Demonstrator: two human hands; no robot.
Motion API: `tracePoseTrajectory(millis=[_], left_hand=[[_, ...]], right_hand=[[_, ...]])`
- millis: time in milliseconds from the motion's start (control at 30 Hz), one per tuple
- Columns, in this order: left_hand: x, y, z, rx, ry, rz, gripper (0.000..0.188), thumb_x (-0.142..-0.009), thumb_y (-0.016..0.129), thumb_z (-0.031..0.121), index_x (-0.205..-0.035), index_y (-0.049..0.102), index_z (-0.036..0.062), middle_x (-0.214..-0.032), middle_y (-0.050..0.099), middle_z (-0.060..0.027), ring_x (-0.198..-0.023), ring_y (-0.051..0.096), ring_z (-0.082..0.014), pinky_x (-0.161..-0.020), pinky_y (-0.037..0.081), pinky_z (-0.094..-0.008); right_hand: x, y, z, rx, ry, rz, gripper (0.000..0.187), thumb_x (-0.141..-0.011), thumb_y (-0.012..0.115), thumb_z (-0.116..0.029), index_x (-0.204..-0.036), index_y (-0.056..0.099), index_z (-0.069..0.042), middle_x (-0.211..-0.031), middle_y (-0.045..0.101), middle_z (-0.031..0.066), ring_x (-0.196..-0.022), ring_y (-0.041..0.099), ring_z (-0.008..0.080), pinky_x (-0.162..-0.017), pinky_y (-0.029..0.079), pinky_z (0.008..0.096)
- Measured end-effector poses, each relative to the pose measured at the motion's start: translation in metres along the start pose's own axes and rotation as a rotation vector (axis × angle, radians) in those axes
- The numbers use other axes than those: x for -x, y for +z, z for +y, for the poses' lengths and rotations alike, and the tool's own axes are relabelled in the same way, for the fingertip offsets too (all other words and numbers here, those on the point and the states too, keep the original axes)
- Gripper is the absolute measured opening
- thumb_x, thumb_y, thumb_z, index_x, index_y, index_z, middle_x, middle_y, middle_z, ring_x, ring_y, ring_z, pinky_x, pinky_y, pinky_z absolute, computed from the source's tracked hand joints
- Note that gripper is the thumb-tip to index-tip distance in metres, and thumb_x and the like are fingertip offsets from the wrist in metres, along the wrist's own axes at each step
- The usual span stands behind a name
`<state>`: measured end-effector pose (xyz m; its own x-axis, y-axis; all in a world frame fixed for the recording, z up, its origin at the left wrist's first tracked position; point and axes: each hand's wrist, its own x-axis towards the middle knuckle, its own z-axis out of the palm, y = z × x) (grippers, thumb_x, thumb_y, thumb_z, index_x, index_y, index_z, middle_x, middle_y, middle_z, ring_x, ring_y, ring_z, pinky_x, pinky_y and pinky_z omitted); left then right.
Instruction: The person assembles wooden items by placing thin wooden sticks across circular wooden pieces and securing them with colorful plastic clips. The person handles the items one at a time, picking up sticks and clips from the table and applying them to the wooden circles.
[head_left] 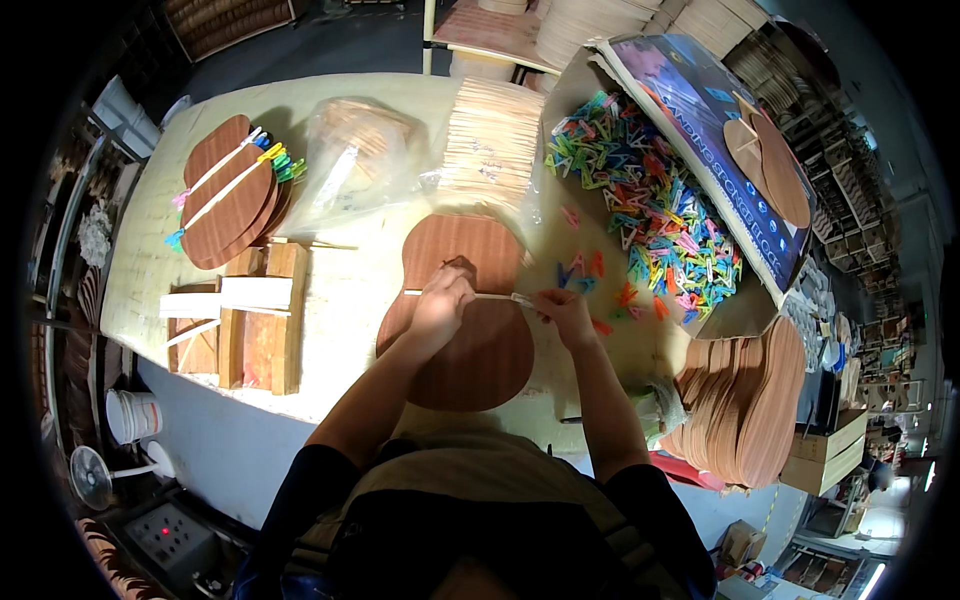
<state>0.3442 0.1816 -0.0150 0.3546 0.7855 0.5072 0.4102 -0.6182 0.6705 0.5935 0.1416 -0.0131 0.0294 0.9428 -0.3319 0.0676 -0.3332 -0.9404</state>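
A guitar-shaped brown wooden board (470,362) lies flat on the table in front of me. Across its waist runs a thin pale wooden strip (490,296). My left hand (443,302) is closed over the strip, its fingers bent down onto the board. At the board's right edge my right hand (562,312) pinches a small whitish clip (521,298) at the strip's end; the fingers partly hide it. Several loose coloured clothespins (580,268) lie just beyond my right hand.
An open carton (690,185) full of coloured clothespins stands at the right. Strips lie in a bundle (490,140) and a plastic bag (360,160) at the back. Clipped boards (225,190) and a wooden rack (285,345) are at the left; stacked boards (745,405) are at the right.
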Motion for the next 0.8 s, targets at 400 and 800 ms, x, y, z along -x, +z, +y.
tracePoseTrajectory(millis=[400, 800], left_hand=[[0.0, -0.001, -0.001, 0.01, -0.013, 0.038, 0.009, -0.071, 0.06, -0.002, -0.073, 0.053, 0.003, -0.093, 0.056, -0.0127, -0.089, 0.054, -0.0332, -0.086, 0.043, -0.0409], [0.001, -0.006, -0.004, 0.008, -0.022, -0.026, 0.008, -0.071, 0.058, 0.005, -0.078, 0.054, 0.0033, -0.097, 0.055, -0.0137, -0.095, 0.053, -0.0327, -0.085, 0.042, -0.0394]], right_hand=[[-0.067, -0.029, 0.035, 1.179, -0.329, 0.507, 0.027, -0.077, 0.064, -0.028, -0.08, 0.061, -0.002, -0.087, 0.06, 0.0153, -0.084, 0.058, 0.034, -0.073, 0.046, 0.0446], [-0.096, 0.118, -0.097, -0.069, -0.082, -0.507, 0.024, -0.083, 0.064, -0.013, -0.104, 0.062, -0.001, -0.072, 0.055, -0.0017, -0.057, 0.042, 0.005, -0.048, 0.034, 0.0179]])
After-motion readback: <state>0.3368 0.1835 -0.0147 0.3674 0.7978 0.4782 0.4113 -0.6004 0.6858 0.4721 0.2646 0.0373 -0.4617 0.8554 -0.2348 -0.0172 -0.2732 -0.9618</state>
